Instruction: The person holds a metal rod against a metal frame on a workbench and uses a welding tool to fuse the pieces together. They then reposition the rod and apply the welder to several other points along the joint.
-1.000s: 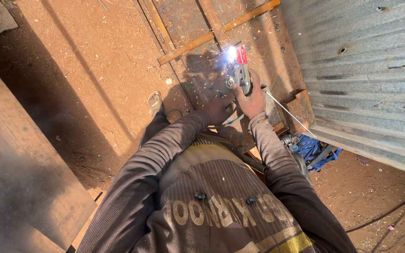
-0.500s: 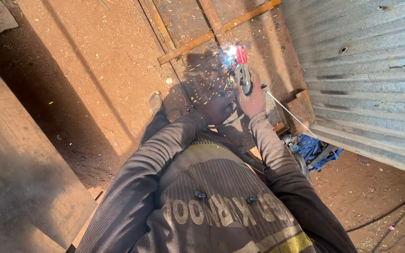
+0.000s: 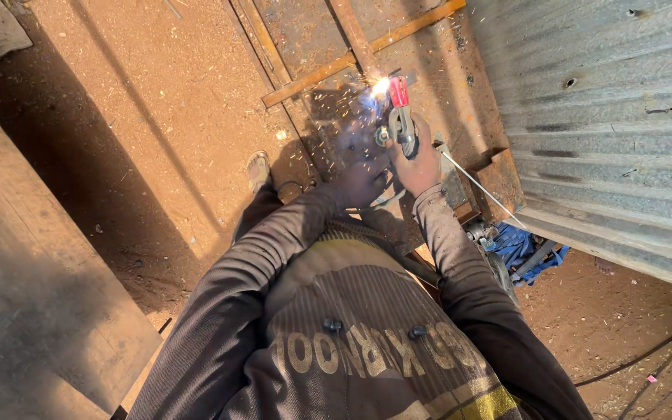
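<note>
Fingers (image 3: 423, 159) of the right hand (image 3: 418, 166) clamped the electrode holder (image 3: 400, 117), tip sparking on the far steel frame (image 3: 351, 58); left hand (image 3: 361, 177) steadied nearby, grip unclear.

packages: none | labels/signs: none | screens: none (only pale lettering across the person's shirt (image 3: 367, 354))

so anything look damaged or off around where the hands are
The corrugated metal sheet at right has a few small holes and dark marks. The right hand grips a welding electrode holder, sparking on the rusty metal frame.
</note>
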